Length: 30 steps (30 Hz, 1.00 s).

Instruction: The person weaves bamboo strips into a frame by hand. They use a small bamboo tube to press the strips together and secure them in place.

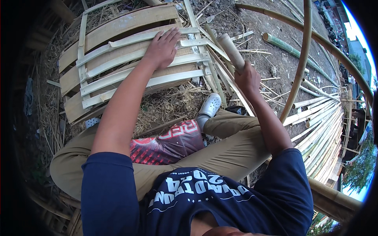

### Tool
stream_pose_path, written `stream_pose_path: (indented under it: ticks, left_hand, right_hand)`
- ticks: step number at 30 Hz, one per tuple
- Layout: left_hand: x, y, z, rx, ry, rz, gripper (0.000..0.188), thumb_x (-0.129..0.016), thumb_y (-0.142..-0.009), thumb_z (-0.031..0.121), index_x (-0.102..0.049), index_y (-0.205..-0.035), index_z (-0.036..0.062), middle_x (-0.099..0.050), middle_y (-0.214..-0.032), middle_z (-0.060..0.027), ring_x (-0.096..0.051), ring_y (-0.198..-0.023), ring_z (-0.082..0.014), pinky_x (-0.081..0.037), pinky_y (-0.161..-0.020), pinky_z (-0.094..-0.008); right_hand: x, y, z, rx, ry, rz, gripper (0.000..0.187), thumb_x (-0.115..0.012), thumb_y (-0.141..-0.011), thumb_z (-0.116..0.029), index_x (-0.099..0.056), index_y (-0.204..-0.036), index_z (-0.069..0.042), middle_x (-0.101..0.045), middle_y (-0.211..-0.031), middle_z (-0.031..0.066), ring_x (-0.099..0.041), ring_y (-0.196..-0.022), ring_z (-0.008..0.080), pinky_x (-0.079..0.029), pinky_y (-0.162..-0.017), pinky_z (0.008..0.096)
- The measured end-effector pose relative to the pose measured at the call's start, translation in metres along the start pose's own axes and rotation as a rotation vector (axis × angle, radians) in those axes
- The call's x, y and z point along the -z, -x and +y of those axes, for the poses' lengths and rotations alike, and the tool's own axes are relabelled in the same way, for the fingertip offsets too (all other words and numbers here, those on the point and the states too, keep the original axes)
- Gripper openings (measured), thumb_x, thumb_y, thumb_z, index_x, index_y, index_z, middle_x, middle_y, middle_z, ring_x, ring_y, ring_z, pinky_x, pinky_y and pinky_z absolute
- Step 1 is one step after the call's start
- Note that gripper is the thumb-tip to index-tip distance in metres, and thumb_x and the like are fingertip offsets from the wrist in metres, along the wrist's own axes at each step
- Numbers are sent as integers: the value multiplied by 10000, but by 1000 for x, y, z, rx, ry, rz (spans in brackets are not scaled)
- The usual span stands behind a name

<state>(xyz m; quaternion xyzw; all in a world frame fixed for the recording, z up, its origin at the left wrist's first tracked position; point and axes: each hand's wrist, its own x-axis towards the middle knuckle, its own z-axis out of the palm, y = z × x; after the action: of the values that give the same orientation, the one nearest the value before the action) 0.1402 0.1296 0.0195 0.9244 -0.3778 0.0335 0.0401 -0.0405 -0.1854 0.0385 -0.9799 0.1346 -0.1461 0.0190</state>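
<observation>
My left hand (163,48) lies flat with its fingers stretched out, pressing on the slats of a bamboo lattice (114,72). Pale split strips cross in it, with uprights at both ends. Beneath it is a low platform of wide wooden planks (132,24). In my right hand (248,78) is a short, thick, round stick (231,52), greyish brown, gripped at its lower end. The stick tilts up and to the left, just right of the lattice's right upright, and whether it touches a strip I cannot tell.
Loose split strips (232,86) lie between the lattice and my right arm. A green bamboo pole (293,52) rests on the dirt at the right, near a large stack of poles (323,129). A curved pole (303,59) rises close by. A patterned cloth (169,145) lies between my legs.
</observation>
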Motion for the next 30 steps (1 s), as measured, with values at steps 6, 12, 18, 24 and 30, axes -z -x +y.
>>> stream_pose_path:
  ticks: [6, 12, 18, 24, 30]
  left_hand:
    - [-2, -3, -2, -11, -26, -14, 624, -369, -1066, 298, -241, -1639, 86, -226, -1722, -73, -187, -1592, -201, -114, -1307, -439]
    - [-4, -3, -2, -24, -38, 16, 626, -385, -1057, 292, -252, -1633, 86, -233, -1719, -80, -197, -1590, -203, -119, -1305, -442]
    - [-6, -4, -5, -38, 3, 25, 624, -398, -1050, 280, -267, -1628, 87, -241, -1715, -88, -212, -1585, -215, -124, -1303, -445]
    - [-8, -2, -10, -65, -2, 58, 620, -408, -1053, 286, -274, -1624, 83, -246, -1712, -95, -214, -1584, -224, -140, -1298, -455]
    - [-9, -9, -8, -77, -1, 41, 627, -410, -1055, 286, -261, -1630, 88, -239, -1715, -93, -208, -1587, -235, -130, -1296, -470]
  right_hand:
    - [-1, -4, 12, 439, -28, 126, 222, -685, -817, -156, -589, -981, -41, -711, -789, 197, -716, -721, 415, -556, -651, 516]
    - [-2, -9, 22, 432, -122, 138, 338, -734, -820, -200, -609, -1102, -62, -710, -809, 223, -711, -718, 426, -555, -653, 522]
    - [-13, -11, 27, 419, -238, 266, 370, -793, -765, -216, -628, -1076, -100, -718, -875, 150, -725, -733, 354, -568, -629, 468]
    - [-20, -9, 2, 263, -231, 169, 174, -683, -844, -160, -594, -965, -73, -670, -784, 108, -692, -673, 333, -550, -589, 446]
    - [-23, -15, 4, -71, -189, 46, 197, -693, -873, -178, -606, -1022, -83, -669, -769, 129, -700, -672, 326, -558, -605, 448]
